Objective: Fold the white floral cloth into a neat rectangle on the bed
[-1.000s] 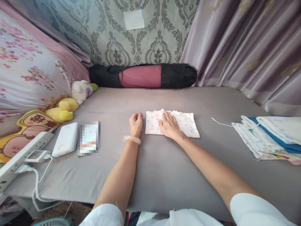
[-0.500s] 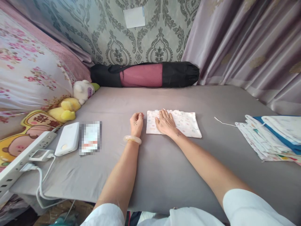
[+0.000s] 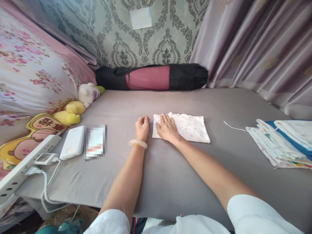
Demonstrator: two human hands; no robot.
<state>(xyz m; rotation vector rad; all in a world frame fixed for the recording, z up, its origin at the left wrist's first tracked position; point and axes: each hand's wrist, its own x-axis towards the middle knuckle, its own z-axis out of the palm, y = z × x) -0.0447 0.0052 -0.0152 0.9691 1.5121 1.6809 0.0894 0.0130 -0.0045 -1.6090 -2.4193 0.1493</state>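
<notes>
White printed cloth [image 3: 191, 126] lies folded on the grey sheet [image 3: 170, 182], long axis running left to right. Your right hand [image 3: 167, 127], the nearer, rests flat on its left part, gripping nothing; your left hand [image 3: 142, 126], loosely fisted, sits just beside its left edge, any contents hidden.

Light is soft — edges stretched, one patch [image 3: 95, 142] pixelated.
</notes>
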